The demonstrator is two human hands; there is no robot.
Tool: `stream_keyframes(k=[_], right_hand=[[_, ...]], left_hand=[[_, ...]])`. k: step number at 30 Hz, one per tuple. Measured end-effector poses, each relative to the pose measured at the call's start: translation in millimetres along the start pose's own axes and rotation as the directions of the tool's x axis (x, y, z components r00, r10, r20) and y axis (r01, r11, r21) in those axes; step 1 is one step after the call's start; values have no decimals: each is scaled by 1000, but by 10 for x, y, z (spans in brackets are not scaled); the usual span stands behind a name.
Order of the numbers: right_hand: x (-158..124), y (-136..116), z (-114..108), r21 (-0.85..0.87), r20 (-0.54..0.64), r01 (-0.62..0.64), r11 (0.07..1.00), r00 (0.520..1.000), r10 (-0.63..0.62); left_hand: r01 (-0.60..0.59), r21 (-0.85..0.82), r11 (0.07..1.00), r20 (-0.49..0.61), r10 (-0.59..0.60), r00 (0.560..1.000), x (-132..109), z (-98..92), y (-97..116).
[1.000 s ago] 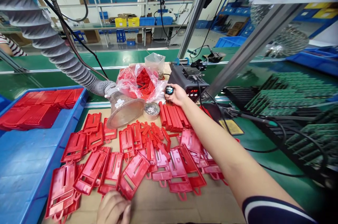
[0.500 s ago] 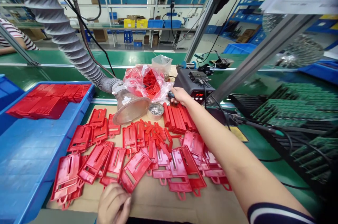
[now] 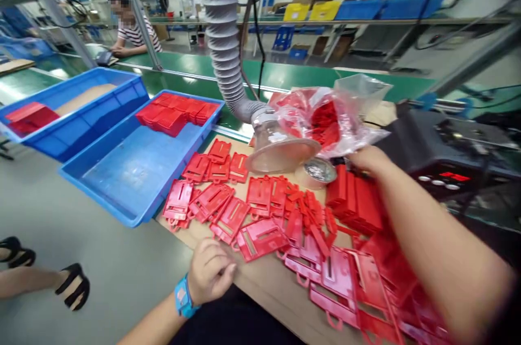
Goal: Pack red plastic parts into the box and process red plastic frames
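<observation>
My left hand (image 3: 212,270) rests at the near edge of the cardboard, its fingers curled in, with nothing visible in them. Just beyond it lies a red plastic frame (image 3: 261,238) with slots and a loop. My right hand (image 3: 369,160) reaches behind a row of long red strips (image 3: 358,201). Its fingers are closed at a small dark object, mostly hidden. Left of that hand stands a round tin (image 3: 319,171) of silvery material. Small red pieces (image 3: 307,206) lie heaped among several red frames. A clear bag (image 3: 350,128) of red parts sits behind the tin.
A grey hose with a clear hood (image 3: 283,152) hangs over the bench. Left stand a blue tray (image 3: 118,171) with stacked red parts and another blue bin (image 3: 77,128). A black unit with a red display (image 3: 451,177) is at right. A seated person (image 3: 136,30) is across the bench.
The view has swung left and tilted, bringing the second bin, the floor and someone's sandalled feet into sight. My right hand stays behind the strips; my left stays curled near the frames.
</observation>
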State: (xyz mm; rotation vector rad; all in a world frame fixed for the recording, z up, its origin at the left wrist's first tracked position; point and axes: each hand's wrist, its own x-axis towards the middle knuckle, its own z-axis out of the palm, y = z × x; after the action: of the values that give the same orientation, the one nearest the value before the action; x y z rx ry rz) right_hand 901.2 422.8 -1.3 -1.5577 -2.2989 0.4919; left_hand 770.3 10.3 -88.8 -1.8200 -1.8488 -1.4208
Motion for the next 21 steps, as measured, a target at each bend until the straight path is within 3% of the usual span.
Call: stream_keyframes(k=[4,9,13,15,18,21], right_hand=[[-84,14,-240,-156,90,-23,988,995,37],[-714,-25,-492,-223,130,106,969,988,-78],[-1322,-71,-345,-162,418,265,951,891,-177],[-1576,-70,-206,-162,506,325,932,838,-204],[-1840,-39,-15,-157,495,348,924,837,-231],[-1941,8,83,-73,458,295,953,859,-231]], left_hand=[[151,174,973,-63,-142,988,-26,-93,-55],[135,312,941,177,-197,964,-99,-137,-174],[90,285,954,246,-163,956,-134,-153,-277],[89,245,966,245,-150,958,-125,-184,-300],[145,179,973,192,-179,965,-112,-243,-312],[339,103,935,47,-345,937,-134,-285,-320]])
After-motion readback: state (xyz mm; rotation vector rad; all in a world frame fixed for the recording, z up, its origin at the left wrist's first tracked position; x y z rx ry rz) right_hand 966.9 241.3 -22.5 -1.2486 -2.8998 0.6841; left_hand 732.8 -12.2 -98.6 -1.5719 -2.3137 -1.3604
